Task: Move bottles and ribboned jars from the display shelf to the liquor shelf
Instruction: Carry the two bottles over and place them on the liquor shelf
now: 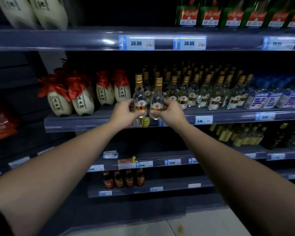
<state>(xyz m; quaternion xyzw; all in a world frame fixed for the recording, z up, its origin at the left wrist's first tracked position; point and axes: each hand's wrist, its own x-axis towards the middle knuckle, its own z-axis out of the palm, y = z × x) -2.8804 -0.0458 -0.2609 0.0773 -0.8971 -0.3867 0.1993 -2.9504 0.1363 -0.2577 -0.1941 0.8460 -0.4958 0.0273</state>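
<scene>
My left hand [124, 112] grips a small clear bottle with a gold cap [139, 97] by its lower body. My right hand [169, 111] grips a second, matching clear bottle [157, 99] right beside it. Both bottles stand upright over the front edge of the middle shelf [78, 122]. To their right, several rows of the same gold-capped bottles [203, 92] fill the shelf. To their left stand several cream ceramic jars with red ribbons [83, 97].
Blue and white cartons [276, 97] sit at the shelf's right end. Green bottles [237, 12] line the top shelf, cream jars [32, 11] at its left. Dark bottles [123, 179] stand on a low shelf, yellow-labelled bottles [237, 135] below right. Red packages [0, 120] lie at far left.
</scene>
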